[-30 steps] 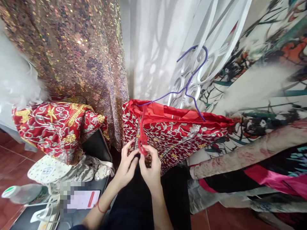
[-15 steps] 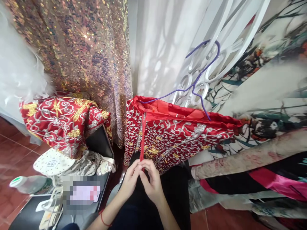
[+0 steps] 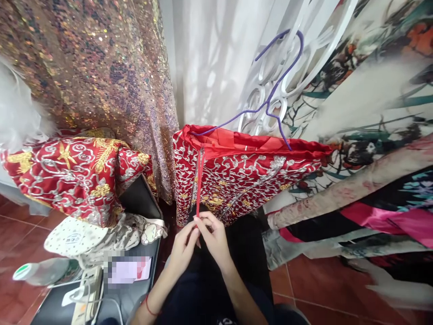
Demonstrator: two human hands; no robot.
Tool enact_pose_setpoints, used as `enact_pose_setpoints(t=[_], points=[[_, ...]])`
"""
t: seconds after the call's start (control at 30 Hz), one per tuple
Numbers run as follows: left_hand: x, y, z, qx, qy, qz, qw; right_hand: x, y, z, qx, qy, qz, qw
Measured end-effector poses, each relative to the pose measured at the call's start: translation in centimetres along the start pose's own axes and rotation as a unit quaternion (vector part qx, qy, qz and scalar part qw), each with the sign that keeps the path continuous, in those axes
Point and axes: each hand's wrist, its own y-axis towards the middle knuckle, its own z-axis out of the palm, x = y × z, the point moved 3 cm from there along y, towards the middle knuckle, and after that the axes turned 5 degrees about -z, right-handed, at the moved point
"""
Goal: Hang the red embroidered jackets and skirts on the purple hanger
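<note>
Both hands meet low-centre. Left hand [image 3: 182, 246] and right hand [image 3: 213, 241] are each pinched w/ fingertips on the bottom end of a thin red cord [image 3: 199, 180]; other fingers curled loosely, nothing else held. Cord looks taut, running straight up at 12 o'clock from the fingertips to the neckline of the red embroidered garment [image 3: 243, 180].

To do this step well, I'd judge: keep the pull light and in line w/ the cord, work the ends close to the fingertips, and don't drag down hard, since the garment hangs on a purple hanger [image 3: 267, 104] hooked in a white scrollwork grille [image 3: 304, 58] and could slip off.

Garment body sits at approx 1 o'clock from the hands, hem just above the knuckles, near but not touching apart from the cord. At 10 o'clock, well apart, a second red embroidered piece [image 3: 67, 176] lies bunched; sequin fabric [image 3: 101, 76] hangs at 11. Printed cloths [image 3: 355, 149] spread at 2–3 o'clock.
</note>
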Motion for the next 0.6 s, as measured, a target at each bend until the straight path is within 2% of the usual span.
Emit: enact_pose_setpoints(t=[0.3, 0.4, 0.5, 0.6], points=[[-1.1, 1.2, -2.2, -0.016, 0.003, 0.039, 0.999, 0.2, -0.4, -0.2, -0.035, -0.11, -0.075, 0.991], [-1.4, 1.3, -2.9, -0.058, 0.004, 0.037, 0.998, 0.4, -0.7, -0.4, -0.059, -0.146, -0.109, 0.982], [-1.9, 1.3, -3.1, -0.085, 0.005, 0.041, 0.996, 0.4, -0.8, -0.5, -0.1, -0.244, -0.162, 0.951], [-2.1, 1.2, -2.9, -0.079, 0.013, 0.047, 0.996, -0.3, -0.8, -0.1, -0.122, -0.377, -0.196, 0.897]])
